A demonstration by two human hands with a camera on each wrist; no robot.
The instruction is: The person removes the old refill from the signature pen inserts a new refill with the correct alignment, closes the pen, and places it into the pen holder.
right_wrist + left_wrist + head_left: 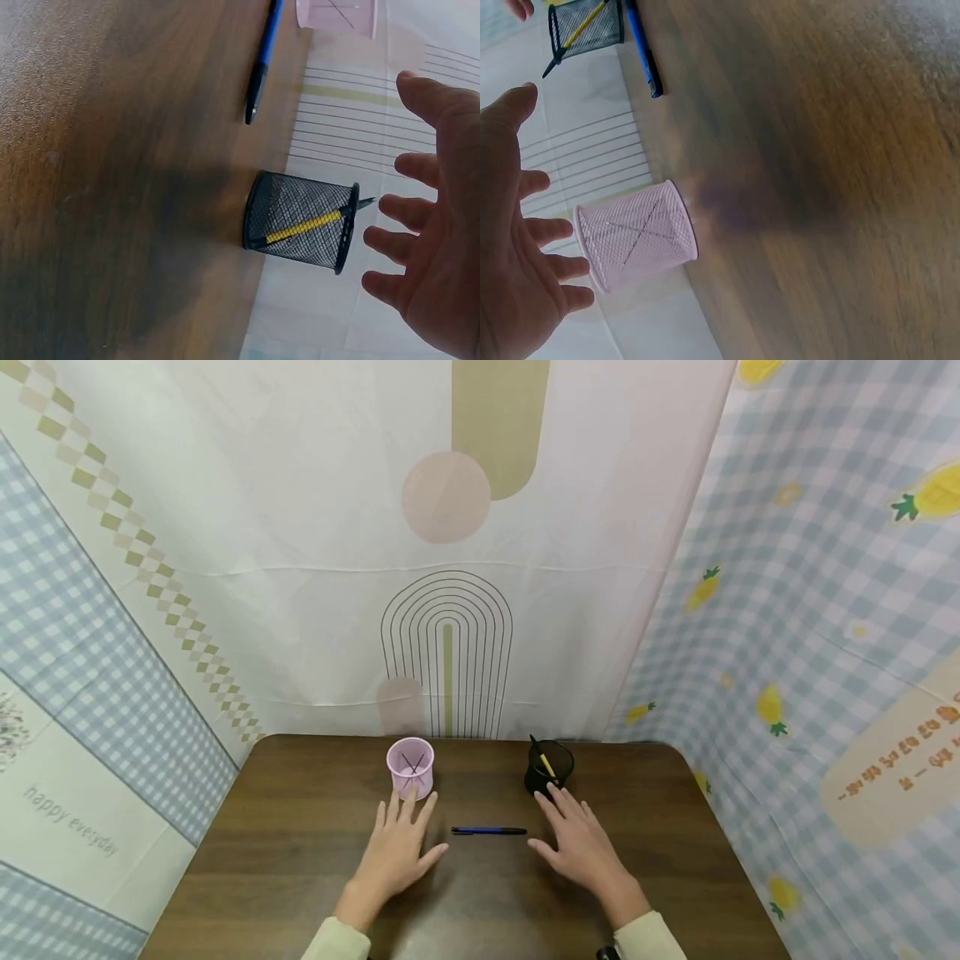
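Observation:
My left hand (pixel 393 852) hovers palm down with spread fingers, just in front of a pink mesh pen cup (pixel 639 238). Thin dark crossed lines show in that cup; what they are I cannot tell. On the other side, my right hand (pixel 585 847) is spread in the same way, near a black mesh pen cup (pixel 300 221). A yellow and black pen or pencil (pixel 304 226) leans inside the black cup, its tip above the rim. Between the hands a blue pen with black ends (pixel 489 831) lies crosswise on the table. Neither hand holds anything.
Everything stands on a dark brown wooden table (pixel 277 827) with rounded far corners. Behind it hangs a pale patterned cloth (pixel 315 635). A blue checked cloth with pineapples (pixel 750 635) hangs at the right, another checked cloth (pixel 97 635) at the left.

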